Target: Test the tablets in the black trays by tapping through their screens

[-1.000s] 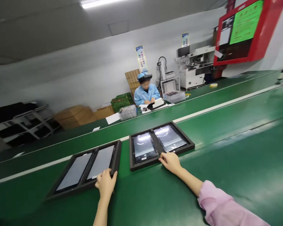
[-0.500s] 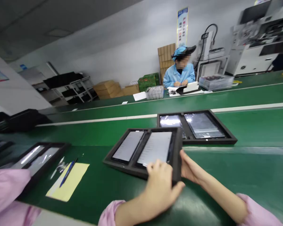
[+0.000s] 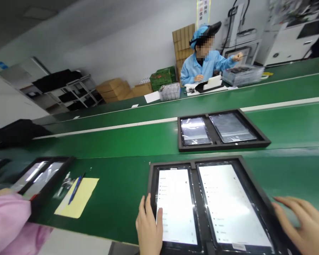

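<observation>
A black foam tray lies on the green bench right before me, holding two tablets with lit white screens, a left tablet and a right tablet. My left hand rests at the tray's left edge, fingers spread, thumb over the left tablet's border. At the right edge, my right hand touches the frame with its fingers extended and apart. Just behind, a second black tray bears two dark-screened tablets.
Yellow paper with pens lies left. Beyond it are another tray and a pink-sleeved person. Across the bench, a person in blue sits by stacked clear trays.
The near tray has come down from a tilted, held position to lie flat, closer to me. My hands have moved apart to its two sides. The person in blue has reached out an arm.
</observation>
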The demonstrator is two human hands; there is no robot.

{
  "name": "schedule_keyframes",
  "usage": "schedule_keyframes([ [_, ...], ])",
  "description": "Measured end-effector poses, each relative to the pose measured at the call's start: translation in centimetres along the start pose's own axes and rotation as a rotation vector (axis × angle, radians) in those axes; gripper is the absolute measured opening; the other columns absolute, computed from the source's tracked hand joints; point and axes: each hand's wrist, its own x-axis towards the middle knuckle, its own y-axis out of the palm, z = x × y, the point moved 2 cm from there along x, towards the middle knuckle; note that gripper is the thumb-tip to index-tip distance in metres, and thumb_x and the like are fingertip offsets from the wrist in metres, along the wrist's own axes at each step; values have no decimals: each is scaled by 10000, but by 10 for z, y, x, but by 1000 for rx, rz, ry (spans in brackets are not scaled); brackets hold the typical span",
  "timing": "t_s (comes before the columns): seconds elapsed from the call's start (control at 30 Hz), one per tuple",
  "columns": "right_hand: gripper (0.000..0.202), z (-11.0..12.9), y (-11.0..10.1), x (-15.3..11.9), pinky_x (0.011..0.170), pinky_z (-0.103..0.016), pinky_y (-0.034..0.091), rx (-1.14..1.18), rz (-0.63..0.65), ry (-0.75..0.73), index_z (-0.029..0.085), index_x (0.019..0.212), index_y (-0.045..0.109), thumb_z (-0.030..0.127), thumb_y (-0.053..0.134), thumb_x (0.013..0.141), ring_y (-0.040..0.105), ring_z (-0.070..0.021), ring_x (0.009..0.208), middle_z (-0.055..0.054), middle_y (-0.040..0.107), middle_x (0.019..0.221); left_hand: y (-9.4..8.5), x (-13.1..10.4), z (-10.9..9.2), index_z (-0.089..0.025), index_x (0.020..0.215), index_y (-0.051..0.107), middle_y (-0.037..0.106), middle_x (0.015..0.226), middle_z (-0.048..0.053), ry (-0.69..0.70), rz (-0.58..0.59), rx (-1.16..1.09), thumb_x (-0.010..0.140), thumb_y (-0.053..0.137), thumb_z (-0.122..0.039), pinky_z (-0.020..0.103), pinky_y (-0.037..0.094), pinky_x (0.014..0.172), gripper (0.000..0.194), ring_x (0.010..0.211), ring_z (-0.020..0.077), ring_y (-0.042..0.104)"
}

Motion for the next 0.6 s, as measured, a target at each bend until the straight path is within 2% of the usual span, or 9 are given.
schedule_keyframes([
  [0.07,373,37,-2,20,1026,-570,408,-34,26,-224,307,1246,733,513,510,1029,530,-410,1203,-133,540,1373,8,6,-2,-190,1482,503,520,1462,203,2,57,-48,1028,277,-568,544,539,977,632,1297,371,556],
  [0.17,456,90,15,34,1117,-636,281,-61,210,-625,354,1433,612,528,604,1012,380,-424,1355,-119,330,1573,6,23,-10,-215,1472,536,466,1526,205,24,140,-92,1037,222,-550,554,524,1008,633,1323,370,543],
  [0.23,562,108,27,35,1149,-672,181,-78,277,-747,364,1484,556,562,687,974,336,-430,1384,-124,275,1602,2,32,-13,-221,1460,562,390,1584,215,26,182,-92,1036,194,-556,588,503,1024,654,1350,391,516],
  [0.3,529,110,30,35,1159,-686,105,-61,287,-773,353,1445,597,550,715,968,332,-428,1386,-134,286,1596,-3,35,-16,-249,1425,606,313,1637,186,58,186,-78,1027,207,-590,636,448,1071,658,1438,417,408],
  [0.37,361,102,23,37,1156,-697,52,-22,284,-746,343,1323,690,521,664,1010,347,-423,1376,-128,321,1579,-6,32,-20,-311,1343,676,245,1683,100,155,177,-88,1015,233,-635,669,343,1150,640,1531,414,231],
  [0.4,310,96,17,40,1154,-699,41,-3,284,-723,343,1268,720,519,616,1036,357,-420,1368,-120,334,1572,-8,30,-22,-339,1296,706,211,1698,55,214,175,-106,1009,226,-657,680,282,1182,644,1554,406,161],
  [0.47,345,87,6,49,1157,-695,63,34,283,-685,352,1254,730,544,508,1073,375,-412,1351,-105,338,1567,-10,27,-23,-364,1258,726,162,1713,5,277,152,-150,1002,171,-682,694,180,1217,689,1568,398,109],
  [0.53,411,84,0,59,1160,-680,106,66,289,-671,372,1337,687,575,429,1090,382,-397,1346,-103,334,1563,-12,29,-19,-343,1328,682,164,1712,29,201,80,-186,1008,120,-667,701,132,1228,724,1567,393,127],
  [0.6,428,90,6,67,1157,-673,115,80,305,-697,385,1389,648,593,421,1092,376,-383,1350,-116,343,1549,-11,33,-12,-284,1440,586,231,1689,95,35,26,-226,1024,122,-631,670,160,1242,713,1559,372,190],
])
